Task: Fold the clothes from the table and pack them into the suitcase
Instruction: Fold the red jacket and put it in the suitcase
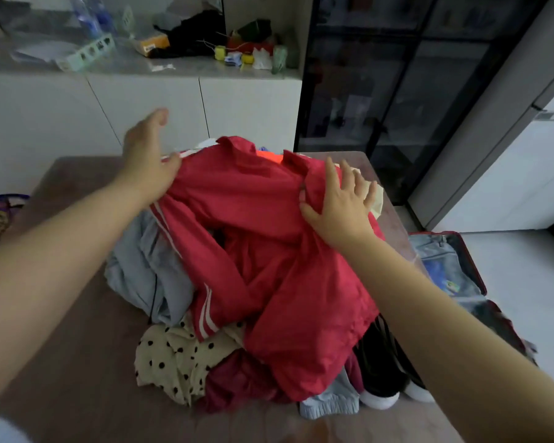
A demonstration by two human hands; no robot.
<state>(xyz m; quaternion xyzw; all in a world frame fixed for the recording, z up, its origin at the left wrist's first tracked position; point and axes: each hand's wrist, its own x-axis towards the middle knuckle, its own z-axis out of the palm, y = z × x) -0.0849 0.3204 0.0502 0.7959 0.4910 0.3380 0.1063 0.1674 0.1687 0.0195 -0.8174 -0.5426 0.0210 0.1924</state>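
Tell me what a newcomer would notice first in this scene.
A bright red jacket lies on top of a heap of clothes in the middle of the table. The left hand touches its far left shoulder, and the right hand lies spread on its right side. On the floor to the right of the table, a suitcase lies open.

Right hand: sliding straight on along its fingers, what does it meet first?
The right hand lies open on the red jacket, fingers pointing away. First in line looks like the cream garment at its fingertips, then the bare table top beyond; depth is hard to judge.
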